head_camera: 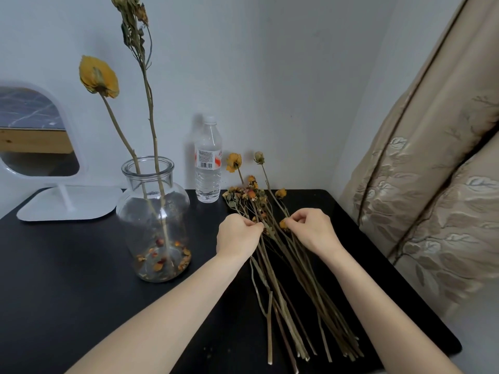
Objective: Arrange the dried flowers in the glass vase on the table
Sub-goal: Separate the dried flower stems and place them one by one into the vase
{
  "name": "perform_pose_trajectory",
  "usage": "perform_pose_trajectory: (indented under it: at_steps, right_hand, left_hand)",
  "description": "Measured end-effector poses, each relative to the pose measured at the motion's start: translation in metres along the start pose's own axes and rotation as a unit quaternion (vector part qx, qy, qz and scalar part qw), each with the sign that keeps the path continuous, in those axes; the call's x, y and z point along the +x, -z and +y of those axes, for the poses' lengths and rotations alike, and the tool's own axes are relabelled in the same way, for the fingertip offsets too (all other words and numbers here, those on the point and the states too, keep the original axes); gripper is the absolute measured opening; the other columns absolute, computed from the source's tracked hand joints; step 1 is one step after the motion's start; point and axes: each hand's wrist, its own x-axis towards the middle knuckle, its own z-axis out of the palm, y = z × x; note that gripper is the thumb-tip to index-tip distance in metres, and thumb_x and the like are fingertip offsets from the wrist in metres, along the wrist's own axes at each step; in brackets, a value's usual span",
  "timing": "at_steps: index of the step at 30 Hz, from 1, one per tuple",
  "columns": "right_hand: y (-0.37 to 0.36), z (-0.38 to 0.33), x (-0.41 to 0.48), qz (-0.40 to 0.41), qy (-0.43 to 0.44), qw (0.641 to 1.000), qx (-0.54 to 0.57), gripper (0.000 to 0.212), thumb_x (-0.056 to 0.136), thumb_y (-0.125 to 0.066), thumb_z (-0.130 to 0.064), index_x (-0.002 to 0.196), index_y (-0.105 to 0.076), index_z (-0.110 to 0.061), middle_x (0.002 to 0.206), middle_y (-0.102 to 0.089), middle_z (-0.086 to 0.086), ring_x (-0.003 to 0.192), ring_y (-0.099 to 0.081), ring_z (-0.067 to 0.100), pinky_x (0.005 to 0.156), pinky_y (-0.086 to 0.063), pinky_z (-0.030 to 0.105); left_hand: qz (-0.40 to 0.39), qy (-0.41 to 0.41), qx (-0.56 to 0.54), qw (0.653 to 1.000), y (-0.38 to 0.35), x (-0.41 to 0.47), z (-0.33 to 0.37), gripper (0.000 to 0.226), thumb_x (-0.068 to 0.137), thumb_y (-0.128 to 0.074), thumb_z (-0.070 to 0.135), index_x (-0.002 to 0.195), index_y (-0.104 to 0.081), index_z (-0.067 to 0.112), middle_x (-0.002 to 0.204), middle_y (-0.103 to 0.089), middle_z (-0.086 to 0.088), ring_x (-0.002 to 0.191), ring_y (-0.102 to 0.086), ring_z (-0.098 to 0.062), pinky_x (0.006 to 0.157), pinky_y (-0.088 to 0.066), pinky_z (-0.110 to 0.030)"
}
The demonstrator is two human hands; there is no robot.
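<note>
While the black table fills most of the view, the glass vase stands left of centre with two tall stems in it. The pile of dried flowers lies flat just to its right, heads toward a water bottle. Both hands curl over the pile: left hand pinches a few stems, right hand pinches a small orange bloom.

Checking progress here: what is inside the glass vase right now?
Two tall dried stems stand in the glass vase, over loose petals and buds on its bottom. The clear glass hides nothing.
</note>
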Motion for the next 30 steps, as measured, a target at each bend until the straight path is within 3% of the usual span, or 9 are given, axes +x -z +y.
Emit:
perform_pose_trajectory:
  at_steps: [3,5,9,12,15,22,30]
  right_hand:
    - [0.000,-0.002,-0.001,0.007,0.001,1.000,0.012,0.010,0.088,-0.062,-0.025,0.081,-0.066,-0.019,0.066,-0.058,-0.008,0.061,-0.054,0.004,0.051,-0.035,0.014]
    - [0.000,-0.004,-0.002,0.009,0.003,1.000,0.014,0.011,0.088,-0.061,-0.024,0.077,-0.063,-0.021,0.066,-0.058,-0.008,0.060,-0.054,0.003,0.051,-0.035,0.014]
    - [-0.001,-0.006,-0.003,0.004,0.005,1.000,0.013,0.009,0.088,-0.061,-0.024,0.082,-0.064,-0.019,0.068,-0.060,-0.006,0.062,-0.055,0.003,0.052,-0.036,0.014]
    - [-0.002,-0.007,-0.003,-0.001,0.006,1.000,0.011,0.008,0.089,-0.060,-0.025,0.082,-0.063,-0.020,0.068,-0.059,-0.007,0.063,-0.055,0.004,0.052,-0.035,0.014]
    - [-0.002,-0.006,-0.004,-0.002,0.008,1.000,0.013,0.009,0.089,-0.060,-0.025,0.081,-0.062,-0.020,0.068,-0.059,-0.006,0.063,-0.055,0.004,0.052,-0.035,0.014]
    - [-0.003,-0.005,-0.005,0.011,0.012,1.000,0.015,0.009,0.089,-0.060,-0.024,0.081,-0.061,-0.020,0.067,-0.058,-0.006,0.062,-0.054,0.004,0.052,-0.035,0.014]
    - [-0.002,-0.005,-0.007,0.024,0.027,0.999,0.031,0.012,0.090,-0.058,-0.025,0.086,-0.065,-0.016,0.066,-0.058,-0.006,0.060,-0.053,0.004,0.053,-0.034,0.013]
  left_hand:
    - [-0.006,0.005,0.027,1.000,0.005,-0.003,0.005,0.037,0.084,-0.061,0.024,0.051,-0.055,0.009,0.052,-0.050,-0.003,0.055,-0.055,-0.018,0.066,-0.048,-0.027]
    - [-0.010,0.019,0.056,0.998,0.008,-0.004,0.008,0.048,0.083,-0.061,0.022,0.041,-0.040,0.012,0.040,-0.037,0.001,0.046,-0.046,-0.020,0.062,-0.047,-0.031]
    - [-0.016,0.038,0.131,0.991,0.012,0.002,0.011,0.039,0.079,-0.058,0.018,0.051,-0.032,0.014,0.051,-0.037,0.001,0.048,-0.040,-0.018,0.050,-0.032,-0.025]
    - [-0.019,0.046,0.179,0.983,0.015,0.003,0.011,0.031,0.079,-0.056,0.013,0.055,-0.037,0.013,0.057,-0.045,-0.001,0.055,-0.048,-0.020,0.051,-0.034,-0.025]
    - [-0.018,0.036,0.240,0.970,0.016,0.001,0.009,0.030,0.077,-0.055,0.008,0.055,-0.036,0.013,0.057,-0.043,0.000,0.052,-0.043,-0.017,0.049,-0.032,-0.025]
    - [-0.012,-0.032,0.388,0.921,0.022,-0.005,0.011,0.026,0.078,-0.053,0.007,0.057,-0.039,0.014,0.058,-0.044,0.000,0.054,-0.045,-0.019,0.052,-0.034,-0.028]
    - [-0.018,-0.035,0.290,0.956,0.028,-0.003,0.013,0.031,0.084,-0.050,0.012,0.056,-0.036,0.013,0.059,-0.046,-0.002,0.062,-0.051,-0.024,0.056,-0.040,-0.029]
